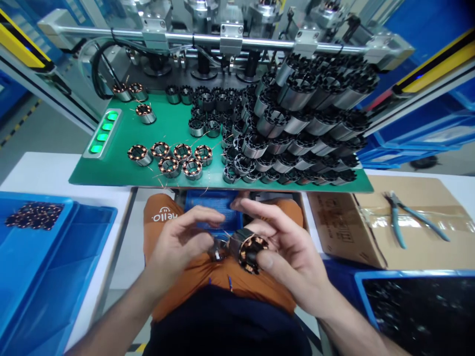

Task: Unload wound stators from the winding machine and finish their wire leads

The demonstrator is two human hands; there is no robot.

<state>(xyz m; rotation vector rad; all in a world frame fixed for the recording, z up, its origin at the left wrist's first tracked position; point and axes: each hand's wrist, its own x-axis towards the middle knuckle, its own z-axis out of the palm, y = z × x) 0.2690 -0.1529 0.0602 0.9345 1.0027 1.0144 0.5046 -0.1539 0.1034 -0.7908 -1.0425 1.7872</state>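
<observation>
A short, hollow cylinder of dark and silvery metal [239,242], with black toothed fittings and copper-coloured wire windings around its open end, is held above the lap by the right hand [284,247], whose thumb presses on its rim. It is tilted on its side, with the wound opening turned toward the wearer and downward to the right, and a thin loose wire end rises near its far edge. The left hand [189,237] is just beside it, fingers curved and apart from it.
</observation>
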